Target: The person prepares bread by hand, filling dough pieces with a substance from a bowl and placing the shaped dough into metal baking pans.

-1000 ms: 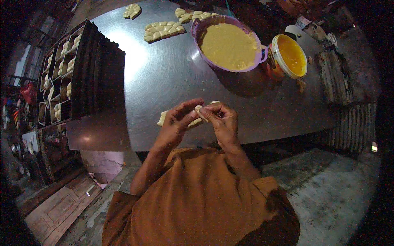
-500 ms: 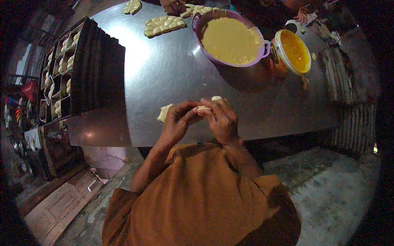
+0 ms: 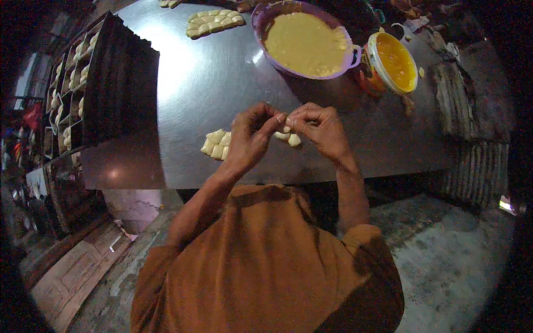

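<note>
My left hand [image 3: 252,136] and my right hand [image 3: 323,130] meet over the near part of the metal table. The fingertips of both pinch a small piece of pale dough [image 3: 286,128], mostly hidden by the fingers. Beside my left wrist lies a cluster of pale dough pieces [image 3: 215,145], pressed side by side. Under and just beside my right fingers, a few more smooth dough pieces [image 3: 293,139] rest on the table, partly covered by the hand.
Beyond my hands stands a purple basin [image 3: 355,57] of pale yellow filling, with a bucket [image 3: 383,64] of orange-yellow contents at its right. Another dough cluster [image 3: 215,23] lies at the far left of the metal table [image 3: 205,83]. Stacked dark trays [image 3: 119,89] holding dough rise on the left.
My hands have turned, wrists wider apart, fingertips pinching together. More of the dough beside and beneath them shows. The whole view has shifted slightly, with table items higher in the picture.
</note>
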`<state>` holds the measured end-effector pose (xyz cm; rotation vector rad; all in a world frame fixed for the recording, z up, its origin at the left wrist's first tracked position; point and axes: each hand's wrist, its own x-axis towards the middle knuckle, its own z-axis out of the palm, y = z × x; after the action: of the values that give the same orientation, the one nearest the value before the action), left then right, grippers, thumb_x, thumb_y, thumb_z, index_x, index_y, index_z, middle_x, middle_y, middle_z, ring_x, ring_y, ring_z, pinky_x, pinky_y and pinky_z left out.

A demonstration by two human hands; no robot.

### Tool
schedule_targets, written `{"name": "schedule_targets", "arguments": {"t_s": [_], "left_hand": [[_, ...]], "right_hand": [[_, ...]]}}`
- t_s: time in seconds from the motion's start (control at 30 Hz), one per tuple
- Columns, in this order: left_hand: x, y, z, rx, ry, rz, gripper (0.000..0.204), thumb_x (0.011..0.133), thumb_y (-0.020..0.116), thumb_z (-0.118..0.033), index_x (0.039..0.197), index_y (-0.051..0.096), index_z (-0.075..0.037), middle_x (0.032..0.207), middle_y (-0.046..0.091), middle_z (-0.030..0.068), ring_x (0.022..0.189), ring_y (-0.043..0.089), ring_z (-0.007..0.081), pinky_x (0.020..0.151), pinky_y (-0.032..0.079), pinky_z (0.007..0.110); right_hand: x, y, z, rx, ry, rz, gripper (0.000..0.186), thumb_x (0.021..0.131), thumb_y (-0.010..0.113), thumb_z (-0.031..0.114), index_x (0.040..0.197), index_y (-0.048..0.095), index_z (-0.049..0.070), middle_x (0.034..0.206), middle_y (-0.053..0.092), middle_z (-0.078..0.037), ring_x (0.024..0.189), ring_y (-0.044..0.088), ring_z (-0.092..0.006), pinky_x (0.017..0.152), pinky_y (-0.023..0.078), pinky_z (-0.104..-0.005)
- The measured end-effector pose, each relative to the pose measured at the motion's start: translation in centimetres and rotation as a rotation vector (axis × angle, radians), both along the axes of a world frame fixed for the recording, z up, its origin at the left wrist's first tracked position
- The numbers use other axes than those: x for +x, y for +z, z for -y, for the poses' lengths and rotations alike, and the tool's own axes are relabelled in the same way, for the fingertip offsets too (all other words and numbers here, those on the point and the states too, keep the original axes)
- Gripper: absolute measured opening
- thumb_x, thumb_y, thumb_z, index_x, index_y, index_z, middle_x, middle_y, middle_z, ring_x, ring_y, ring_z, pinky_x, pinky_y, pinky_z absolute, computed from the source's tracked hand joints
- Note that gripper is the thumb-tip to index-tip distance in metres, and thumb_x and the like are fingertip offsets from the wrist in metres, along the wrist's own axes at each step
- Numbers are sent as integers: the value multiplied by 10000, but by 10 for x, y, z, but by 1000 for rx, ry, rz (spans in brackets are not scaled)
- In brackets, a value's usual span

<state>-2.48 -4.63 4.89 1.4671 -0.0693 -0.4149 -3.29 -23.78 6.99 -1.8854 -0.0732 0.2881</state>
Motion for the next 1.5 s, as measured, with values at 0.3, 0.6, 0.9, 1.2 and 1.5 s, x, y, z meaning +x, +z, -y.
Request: {"name": "schedule_targets", "arguments": {"t_s": [0.3,0.6,0.9,1.2,1.5], "left_hand": [[9,9,22,-352,-131,-85,535,867,541,76,1352,363,-66,1028,676,114,966,648,195,858,521,331],[21,-58,20,-183,-172,21,451,864,599,17,1293,482,-57,1241,594,118,1193,552,229,984,467,355],[30,-102,36,385,-396,589,276,808,652,-86,1081,658,-41,1074,662,154,1020,613,355,923,466,427],[52,-149,63,496,-585,801,214,739,691,-176,925,686,-72,925,688,142,872,643,361,828,496,429],[63,-163,66,500,-662,798,209,735,691,-173,924,686,-85,935,693,133,877,650,373,797,514,445]], "right_hand": [[-8,-33,13,376,-230,-128,269,837,747,144,1080,676,53,969,687,-43,881,653,-150,768,532,-301],[-35,-107,35,-290,-246,148,227,833,683,27,1059,679,10,1056,681,-97,956,664,-227,811,535,-326],[-46,-171,35,-476,-260,460,245,838,611,-66,1062,669,15,1083,635,-120,960,659,-278,796,544,-371],[-90,-174,10,-633,-409,269,348,821,670,11,1164,616,28,1099,594,-119,971,639,-300,816,538,-400],[-68,-166,31,-514,-210,402,386,780,673,-21,1159,614,23,1110,589,-113,991,623,-305,810,534,-364]]}}
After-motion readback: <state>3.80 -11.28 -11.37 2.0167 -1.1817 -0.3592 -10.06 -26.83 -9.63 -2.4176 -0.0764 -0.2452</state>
